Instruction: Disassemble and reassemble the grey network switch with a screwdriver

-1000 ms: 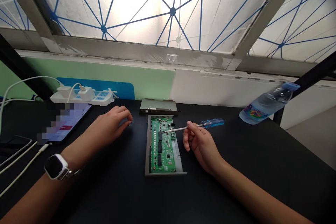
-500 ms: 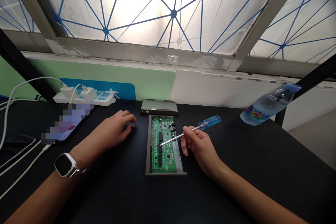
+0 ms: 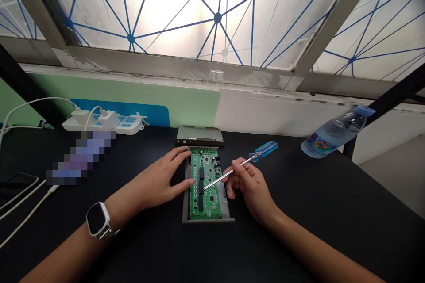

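Observation:
A green circuit board lies in a grey metal tray on the black table. My left hand rests flat against the tray's left edge, fingers stretched out, holding nothing. My right hand pinches a screwdriver with a clear blue handle. Its metal tip points down at the middle of the board. A watch sits on my left wrist.
A grey metal cover lies just behind the tray. A plastic water bottle lies at the table's right edge. At the left are a white power strip with chargers, a phone and white cables.
My left hand has slid right from the bare table to the tray's left edge and opened flat. The screwdriver tip has moved down the board toward its middle.

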The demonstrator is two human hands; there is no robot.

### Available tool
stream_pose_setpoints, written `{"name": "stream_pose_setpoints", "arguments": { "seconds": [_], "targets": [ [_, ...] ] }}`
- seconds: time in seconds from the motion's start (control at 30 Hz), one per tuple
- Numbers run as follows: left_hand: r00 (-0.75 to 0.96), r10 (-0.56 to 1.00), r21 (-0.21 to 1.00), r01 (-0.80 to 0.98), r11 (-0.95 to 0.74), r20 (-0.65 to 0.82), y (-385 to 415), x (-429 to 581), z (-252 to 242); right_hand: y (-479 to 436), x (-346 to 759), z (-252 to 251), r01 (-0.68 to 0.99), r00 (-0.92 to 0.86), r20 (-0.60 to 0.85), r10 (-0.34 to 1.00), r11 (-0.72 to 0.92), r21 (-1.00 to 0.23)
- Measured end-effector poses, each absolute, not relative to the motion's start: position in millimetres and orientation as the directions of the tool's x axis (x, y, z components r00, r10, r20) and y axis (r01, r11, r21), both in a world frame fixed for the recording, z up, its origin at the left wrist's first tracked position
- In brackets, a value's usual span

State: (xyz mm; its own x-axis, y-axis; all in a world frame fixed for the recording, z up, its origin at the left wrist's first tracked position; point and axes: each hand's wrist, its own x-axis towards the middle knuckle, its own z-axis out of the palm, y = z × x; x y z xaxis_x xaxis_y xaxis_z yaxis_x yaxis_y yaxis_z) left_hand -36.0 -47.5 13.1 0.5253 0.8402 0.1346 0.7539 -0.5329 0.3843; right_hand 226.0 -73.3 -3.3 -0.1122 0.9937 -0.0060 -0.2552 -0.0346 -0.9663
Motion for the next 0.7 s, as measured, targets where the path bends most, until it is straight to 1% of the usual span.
{"name": "stream_pose_setpoints", "arguments": {
  "seconds": [0.13, 0.3, 0.4, 0.53, 0.7],
  "targets": [
    [0.513, 0.844, 0.333, 0.777, -0.534, 0.156, -50, -24, 6, -76, 225, -3, -0.299, -0.063, 0.026, 0.998, 0.006, -0.954],
    [0.502, 0.829, 0.261, 0.789, -0.556, 0.246, -59, -4, -2, -78, 223, -2, -0.291, -0.045, 0.059, 0.997, 0.043, -0.956],
    [0.499, 0.828, 0.258, 0.790, -0.556, 0.257, -64, 3, -3, -77, 222, -2, -0.301, -0.019, 0.086, 0.996, 0.076, -0.951],
    [0.500, 0.838, 0.269, 0.794, -0.545, 0.219, -67, 5, -2, -74, 221, -2, -0.315, 0.033, 0.124, 0.992, 0.129, -0.940],
    [0.484, 0.853, 0.295, 0.800, -0.522, 0.195, -72, 8, -1, -70, 221, -5, -0.305, 0.076, 0.120, 0.990, 0.138, -0.942]
  ]
}}
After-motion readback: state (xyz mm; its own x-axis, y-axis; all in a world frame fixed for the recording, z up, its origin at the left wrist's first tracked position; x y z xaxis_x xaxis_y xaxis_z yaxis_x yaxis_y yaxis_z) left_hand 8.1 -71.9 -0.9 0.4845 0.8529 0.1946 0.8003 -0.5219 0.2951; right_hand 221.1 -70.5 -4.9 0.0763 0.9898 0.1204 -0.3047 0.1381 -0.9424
